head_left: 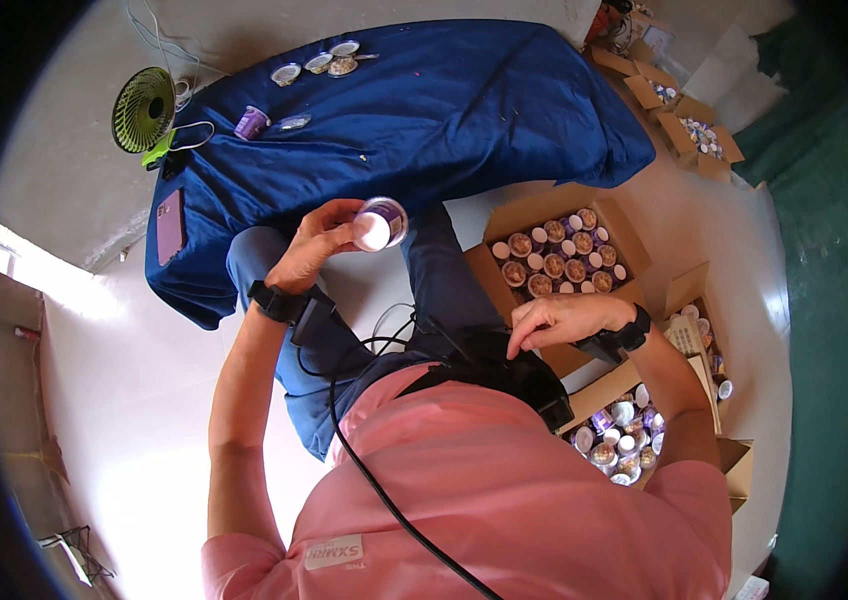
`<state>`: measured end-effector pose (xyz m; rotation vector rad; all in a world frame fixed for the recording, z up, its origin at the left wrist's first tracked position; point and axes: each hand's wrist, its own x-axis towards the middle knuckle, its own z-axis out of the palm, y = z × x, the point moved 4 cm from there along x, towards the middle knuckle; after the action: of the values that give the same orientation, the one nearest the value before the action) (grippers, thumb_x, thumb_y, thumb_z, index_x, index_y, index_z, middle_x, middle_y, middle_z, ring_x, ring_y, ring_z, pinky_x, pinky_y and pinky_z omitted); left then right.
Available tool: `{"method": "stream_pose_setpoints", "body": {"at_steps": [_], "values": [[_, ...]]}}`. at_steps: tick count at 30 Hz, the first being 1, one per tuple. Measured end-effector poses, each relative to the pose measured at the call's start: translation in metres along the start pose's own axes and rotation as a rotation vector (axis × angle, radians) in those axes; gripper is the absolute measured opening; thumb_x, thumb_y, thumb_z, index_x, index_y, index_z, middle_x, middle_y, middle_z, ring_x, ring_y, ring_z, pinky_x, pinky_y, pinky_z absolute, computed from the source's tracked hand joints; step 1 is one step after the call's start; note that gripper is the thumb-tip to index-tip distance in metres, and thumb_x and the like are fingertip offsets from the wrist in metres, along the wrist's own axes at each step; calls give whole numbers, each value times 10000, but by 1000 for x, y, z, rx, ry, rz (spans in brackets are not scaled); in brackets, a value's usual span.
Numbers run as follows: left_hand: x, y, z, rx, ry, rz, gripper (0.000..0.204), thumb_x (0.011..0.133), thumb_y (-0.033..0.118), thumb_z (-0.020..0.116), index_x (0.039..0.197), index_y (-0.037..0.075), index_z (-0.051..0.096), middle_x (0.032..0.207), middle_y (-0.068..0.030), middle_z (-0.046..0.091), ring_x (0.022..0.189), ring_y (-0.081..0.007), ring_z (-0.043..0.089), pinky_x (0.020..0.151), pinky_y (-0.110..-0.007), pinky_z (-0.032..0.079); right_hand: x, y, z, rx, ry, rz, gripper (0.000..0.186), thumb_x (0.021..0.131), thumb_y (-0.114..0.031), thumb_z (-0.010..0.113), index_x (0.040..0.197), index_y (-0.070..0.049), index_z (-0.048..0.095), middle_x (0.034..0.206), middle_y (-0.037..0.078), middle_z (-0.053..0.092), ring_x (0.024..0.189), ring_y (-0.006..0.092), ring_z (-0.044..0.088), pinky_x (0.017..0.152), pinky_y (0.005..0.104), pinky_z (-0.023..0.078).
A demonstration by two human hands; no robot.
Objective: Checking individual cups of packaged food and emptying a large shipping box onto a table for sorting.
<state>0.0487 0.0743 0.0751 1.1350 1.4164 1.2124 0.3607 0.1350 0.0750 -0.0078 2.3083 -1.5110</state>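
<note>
In front of my knees, my left hand (320, 240) is closed around a small purple cup (396, 236). Its clear rim faces right, and a round white piece (372, 231) shows at its near side. Over my lap on the right hangs my right hand (562, 321), its fingers bent loosely downward and nothing seen in them. Just beyond that hand stands an open carton (634, 238) packed with rows of similar cups, some with white tops and some showing brown contents. A second carton (599, 383), below my right forearm, holds purple and white cups lying in a jumble.
A table under a blue cloth (444, 90) spans the far side, bearing a phone (172, 227), another purple cup (252, 123) and several small round tubs (319, 63). A green fan (144, 110) is at its left end. More cartons (682, 133) line the right. A black cable (364, 465) crosses my shirt.
</note>
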Motion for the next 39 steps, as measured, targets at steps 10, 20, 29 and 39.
{"method": "stream_pose_setpoints", "body": {"at_steps": [10, 20, 29, 39], "values": [[4, -13, 2, -19, -53, -10, 612, 813, 378, 689, 1250, -9, 505, 1112, -106, 597, 1009, -195, 590, 899, -322, 466, 48, -33, -8, 145, 126, 66, 271, 950, -135, 478, 1166, -57, 621, 559, -21, 488, 527, 49, 450, 510, 221, 373], [7, -19, -2, -61, -21, -23, 560, 799, 313, 702, 1214, -19, 525, 1051, -111, 621, 964, -194, 613, 858, -322, 500, 89, -58, -20, -157, 285, -327, 246, 910, -144, 530, 1108, -73, 658, 768, 50, 588, 652, 140, 528, 599, 270, 418], [17, -43, -8, -73, 9, -54, 615, 778, 360, 715, 1239, 3, 520, 1145, -135, 591, 1058, -238, 582, 912, -370, 482, 153, -66, -3, -152, 27, -337, 229, 879, -83, 549, 1067, -72, 679, 743, 53, 496, 688, 169, 488, 664, 306, 404], [11, -42, -4, -90, 42, -55, 490, 778, 231, 689, 1196, 12, 557, 1087, -115, 618, 1005, -216, 605, 872, -335, 499, 102, -69, -22, -468, 263, -227, 204, 778, -109, 512, 891, -77, 679, 779, 92, 614, 775, 253, 615, 655, 369, 458]]}}
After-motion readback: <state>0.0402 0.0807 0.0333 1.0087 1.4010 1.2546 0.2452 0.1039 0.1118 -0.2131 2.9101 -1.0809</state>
